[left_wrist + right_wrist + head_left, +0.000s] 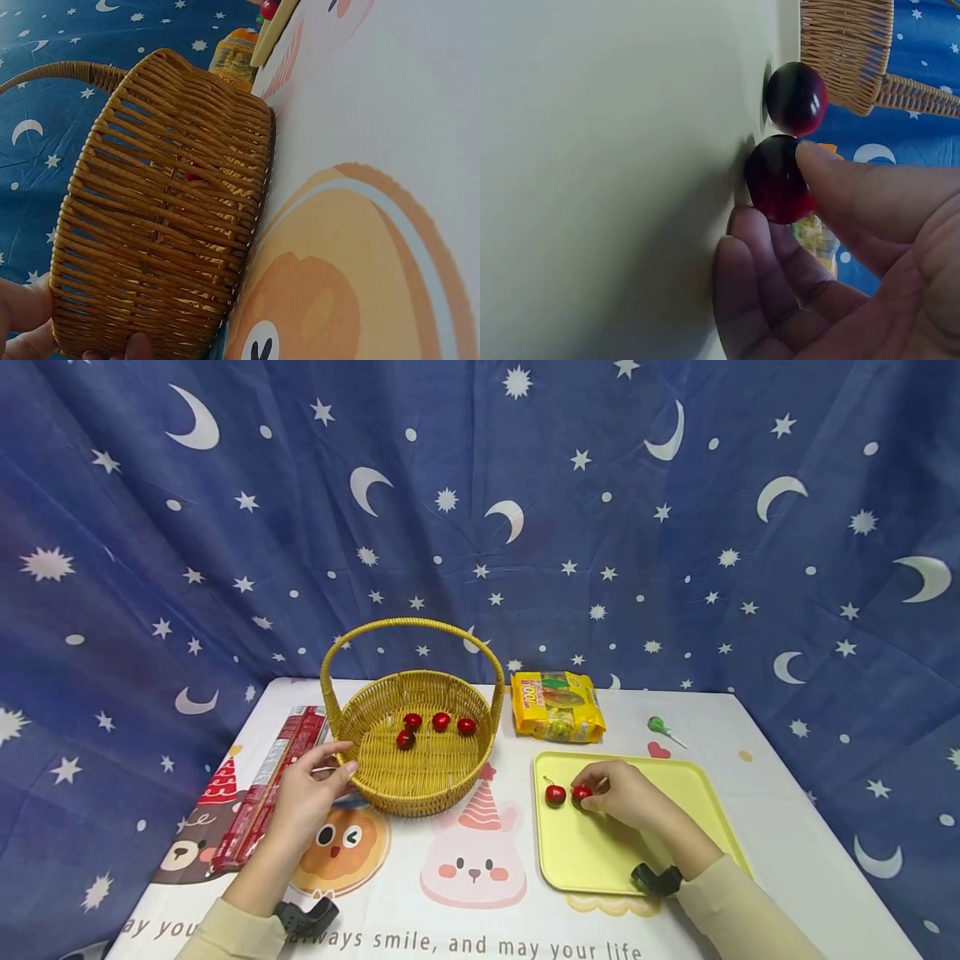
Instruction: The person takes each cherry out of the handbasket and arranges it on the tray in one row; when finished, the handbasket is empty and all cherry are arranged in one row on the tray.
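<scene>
At the tray's ten o'clock, the right hand pinches a glossy cherry. It should be light, firm and slippery; hold its round sides. Nearly round, it shows no clear long axis or stem; the neighbouring cherry's stem points between ten and eleven. The left hand grips the basket near nine.
</scene>
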The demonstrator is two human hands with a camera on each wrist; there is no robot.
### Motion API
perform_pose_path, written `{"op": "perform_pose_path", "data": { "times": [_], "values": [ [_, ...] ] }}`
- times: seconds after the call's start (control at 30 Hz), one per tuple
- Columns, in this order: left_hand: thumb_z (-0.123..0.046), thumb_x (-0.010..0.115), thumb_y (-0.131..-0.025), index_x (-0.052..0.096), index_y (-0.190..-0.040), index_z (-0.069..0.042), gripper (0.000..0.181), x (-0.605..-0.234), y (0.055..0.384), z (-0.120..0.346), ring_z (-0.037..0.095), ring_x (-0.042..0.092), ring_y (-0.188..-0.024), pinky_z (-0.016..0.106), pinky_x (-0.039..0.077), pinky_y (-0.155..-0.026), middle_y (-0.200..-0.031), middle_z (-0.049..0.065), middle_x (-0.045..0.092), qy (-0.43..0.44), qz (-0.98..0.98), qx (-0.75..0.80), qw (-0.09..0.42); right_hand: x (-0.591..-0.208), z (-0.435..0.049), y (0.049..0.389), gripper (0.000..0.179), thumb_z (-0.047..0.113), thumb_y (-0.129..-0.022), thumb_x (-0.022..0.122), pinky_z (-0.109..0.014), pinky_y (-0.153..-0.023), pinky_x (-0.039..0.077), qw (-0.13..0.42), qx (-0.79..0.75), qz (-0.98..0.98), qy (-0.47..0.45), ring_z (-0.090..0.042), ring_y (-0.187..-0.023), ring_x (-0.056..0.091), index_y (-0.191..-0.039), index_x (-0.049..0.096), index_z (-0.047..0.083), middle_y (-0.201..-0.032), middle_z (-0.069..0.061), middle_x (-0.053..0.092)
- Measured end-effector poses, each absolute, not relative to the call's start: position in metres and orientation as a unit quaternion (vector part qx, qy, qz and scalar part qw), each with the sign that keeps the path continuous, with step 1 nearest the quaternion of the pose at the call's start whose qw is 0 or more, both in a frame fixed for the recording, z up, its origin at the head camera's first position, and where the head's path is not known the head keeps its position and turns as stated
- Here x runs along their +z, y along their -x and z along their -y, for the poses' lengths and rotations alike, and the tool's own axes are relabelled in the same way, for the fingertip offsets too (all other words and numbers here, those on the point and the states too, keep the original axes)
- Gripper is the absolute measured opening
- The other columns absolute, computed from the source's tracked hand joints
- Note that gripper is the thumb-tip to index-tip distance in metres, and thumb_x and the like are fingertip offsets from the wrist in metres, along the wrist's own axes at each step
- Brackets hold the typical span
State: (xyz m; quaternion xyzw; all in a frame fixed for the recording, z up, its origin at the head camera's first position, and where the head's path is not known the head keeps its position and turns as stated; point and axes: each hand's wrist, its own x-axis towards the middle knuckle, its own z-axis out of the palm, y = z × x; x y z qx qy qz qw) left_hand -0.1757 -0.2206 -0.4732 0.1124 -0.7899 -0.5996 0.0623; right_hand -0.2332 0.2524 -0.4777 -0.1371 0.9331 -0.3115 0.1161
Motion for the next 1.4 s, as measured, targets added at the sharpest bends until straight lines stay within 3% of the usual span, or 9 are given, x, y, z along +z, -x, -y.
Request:
{"op": "perform_pose_path", "data": {
  "times": [0.33,0.5,0.77,1.03,1.23,1.3,1.4],
  "values": [
    [-0.014,0.073,-0.104,0.064,-0.146,-0.008,0.043,-0.473,0.176,0.220,0.006,0.068,-0.095,0.023,0.068,-0.082,-0.114,0.011,0.058,-0.113,0.789,-0.601,0.059,-0.453,-0.258,0.230,0.032,0.006,-0.090,0.083,-0.029,-0.071,0.056,0.117,-0.313,-0.931,0.145,-0.018,-0.085,0.066,-0.121,0.078,0.007,-0.102,-0.008,0.074],
    [-0.013,0.071,-0.104,0.064,-0.146,-0.008,0.042,-0.472,0.175,0.220,0.008,0.070,-0.096,0.023,0.068,-0.083,-0.116,0.012,0.059,-0.112,0.790,-0.599,0.061,-0.445,-0.257,0.231,0.031,0.007,-0.090,0.083,-0.031,-0.072,0.056,0.115,-0.309,-0.933,0.144,-0.019,-0.084,0.067,-0.120,0.078,0.007,-0.101,-0.008,0.074],
    [-0.014,0.072,-0.104,0.064,-0.146,-0.007,0.043,-0.472,0.176,0.220,0.003,0.068,-0.092,0.025,0.068,-0.084,-0.115,0.012,0.060,-0.108,0.790,-0.600,0.059,-0.472,-0.255,0.237,0.026,0.010,-0.086,0.089,-0.031,-0.072,0.051,0.144,-0.305,-0.936,0.104,-0.020,-0.086,0.059,-0.111,0.081,0.014,-0.095,-0.003,0.069],
    [-0.014,0.071,-0.104,0.064,-0.146,-0.009,0.043,-0.472,0.175,0.221,0.005,0.069,-0.094,0.026,0.068,-0.085,-0.116,0.012,0.059,-0.112,0.791,-0.599,0.057,-0.452,-0.252,0.232,0.033,0.007,-0.089,0.085,-0.029,-0.070,0.054,0.120,-0.313,-0.932,0.140,-0.018,-0.082,0.064,-0.121,0.079,0.009,-0.095,-0.002,0.072],
    [-0.016,0.071,-0.105,0.064,-0.147,-0.010,0.043,-0.472,0.174,0.221,0.005,0.070,-0.093,0.027,0.068,-0.086,-0.118,0.013,0.060,-0.112,0.796,-0.593,0.057,-0.419,-0.217,0.219,0.036,0.007,-0.090,0.085,-0.032,-0.068,0.063,0.121,-0.388,-0.893,0.191,-0.019,-0.084,0.069,-0.126,0.077,0.008,-0.106,-0.015,0.074],
    [-0.016,0.071,-0.105,0.064,-0.147,-0.010,0.043,-0.472,0.174,0.221,0.005,0.070,-0.092,0.027,0.068,-0.086,-0.118,0.013,0.060,-0.112,0.796,-0.592,0.058,-0.412,-0.197,0.215,0.037,0.007,-0.091,0.085,-0.040,-0.066,0.066,0.132,-0.407,-0.879,0.209,-0.020,-0.085,0.069,-0.126,0.077,0.012,-0.108,-0.015,0.073],
    [-0.016,0.071,-0.105,0.064,-0.147,-0.010,0.043,-0.473,0.175,0.221,0.004,0.069,-0.093,0.026,0.068,-0.085,-0.118,0.013,0.060,-0.112,0.797,-0.591,0.057,-0.407,-0.167,0.214,0.038,0.006,-0.091,0.084,-0.038,-0.065,0.065,0.128,-0.415,-0.867,0.246,-0.019,-0.087,0.068,-0.128,0.077,0.016,-0.109,-0.011,0.074]
  ]
}}
